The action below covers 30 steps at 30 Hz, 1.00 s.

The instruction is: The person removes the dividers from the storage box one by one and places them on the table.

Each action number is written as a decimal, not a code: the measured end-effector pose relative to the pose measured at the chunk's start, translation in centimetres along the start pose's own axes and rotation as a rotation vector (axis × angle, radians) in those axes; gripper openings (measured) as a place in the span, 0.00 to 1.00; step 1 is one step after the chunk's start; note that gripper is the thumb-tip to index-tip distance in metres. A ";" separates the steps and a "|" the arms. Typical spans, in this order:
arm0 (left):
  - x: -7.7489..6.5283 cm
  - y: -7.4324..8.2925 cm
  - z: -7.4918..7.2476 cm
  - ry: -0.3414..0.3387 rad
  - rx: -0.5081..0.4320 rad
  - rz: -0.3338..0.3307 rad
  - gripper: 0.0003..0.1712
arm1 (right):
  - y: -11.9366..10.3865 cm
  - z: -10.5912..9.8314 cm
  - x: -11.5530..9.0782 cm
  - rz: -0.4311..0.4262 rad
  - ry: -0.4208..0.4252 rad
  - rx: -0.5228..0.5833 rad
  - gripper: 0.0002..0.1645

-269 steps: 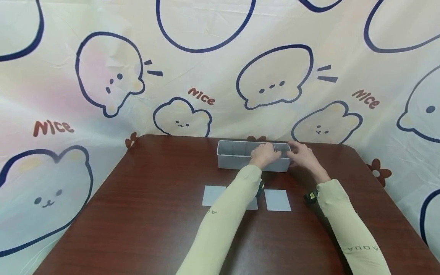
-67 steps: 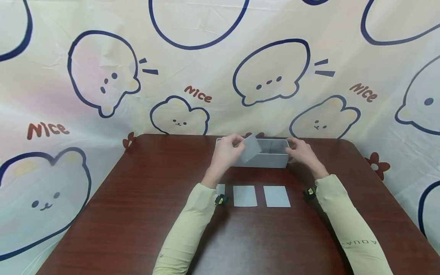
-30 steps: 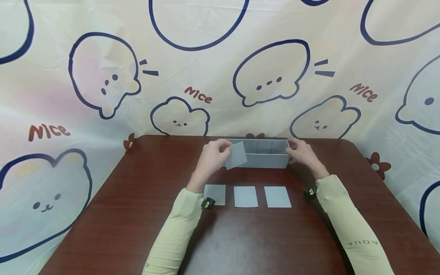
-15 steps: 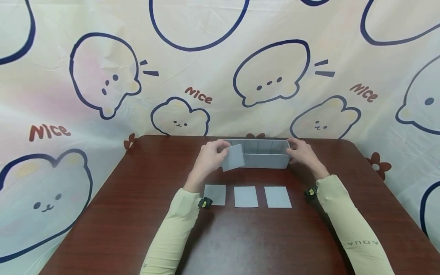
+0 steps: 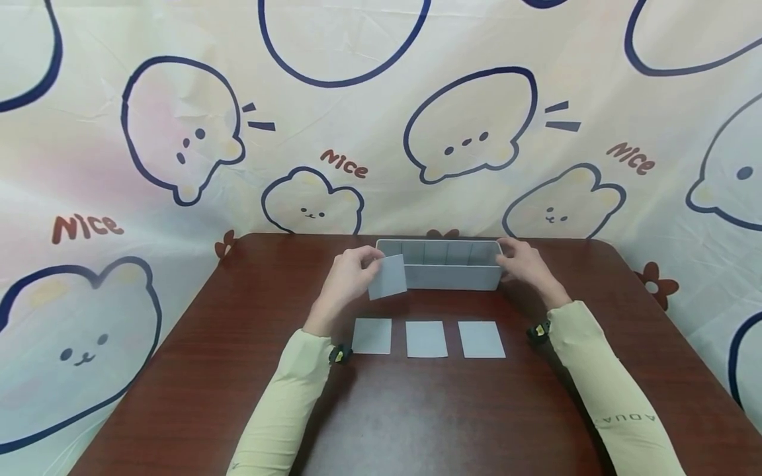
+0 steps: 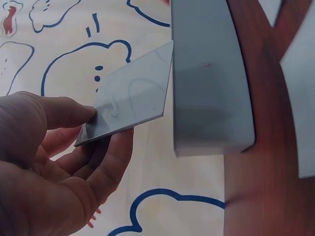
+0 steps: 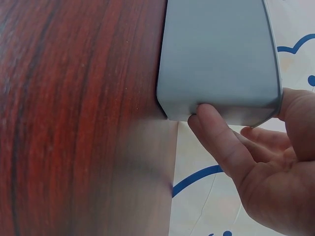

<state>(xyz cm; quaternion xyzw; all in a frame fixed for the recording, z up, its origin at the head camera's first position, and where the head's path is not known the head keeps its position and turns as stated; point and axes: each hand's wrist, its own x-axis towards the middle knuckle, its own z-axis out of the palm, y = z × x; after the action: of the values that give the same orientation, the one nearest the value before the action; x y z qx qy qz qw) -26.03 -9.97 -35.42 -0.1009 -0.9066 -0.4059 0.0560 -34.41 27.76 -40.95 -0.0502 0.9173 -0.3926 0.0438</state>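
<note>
My left hand (image 5: 348, 276) pinches a thin grey square panel (image 5: 389, 277) between thumb and fingers. The panel stands tilted in front of the left end of a long grey box (image 5: 452, 277). In the left wrist view, the panel (image 6: 133, 93) has a glossy face, and its far corner appears close to the box's edge. My right hand (image 5: 528, 266) holds the box's right end. One digit touches the end wall in the right wrist view, and another is at the rim of the box (image 7: 221, 59). Thin vertical lines mark the box's inner back wall.
Three pale square sheets lie in a row on the brown table (image 5: 268, 396): a left square (image 5: 372, 336), a middle square (image 5: 426, 340) and a right square (image 5: 482, 340). Behind the table hangs a cartoon-printed cloth (image 5: 381, 132).
Nine seconds ago my left hand reached over the box's right part. It later held the panel above the box, then moved it left and slightly down. My right hand stays at the box's end.
</note>
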 end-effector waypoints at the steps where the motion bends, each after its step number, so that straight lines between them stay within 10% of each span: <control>1: -0.1 -0.1 0.0 -0.003 0.001 -0.006 0.13 | 0.0 0.0 0.0 0.001 0.000 0.001 0.35; 30: 0.0 -3.5 -2.5 -0.081 0.055 -0.078 0.12 | 0.0 0.0 0.0 0.013 -0.002 0.018 0.36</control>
<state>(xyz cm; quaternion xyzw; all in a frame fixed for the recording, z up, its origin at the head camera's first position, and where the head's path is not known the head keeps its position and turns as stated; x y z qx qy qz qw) -26.80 -14.07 -36.27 -0.0801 -0.9221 -0.3785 0.0063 -34.43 27.78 -40.92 -0.0441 0.9140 -0.4006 0.0479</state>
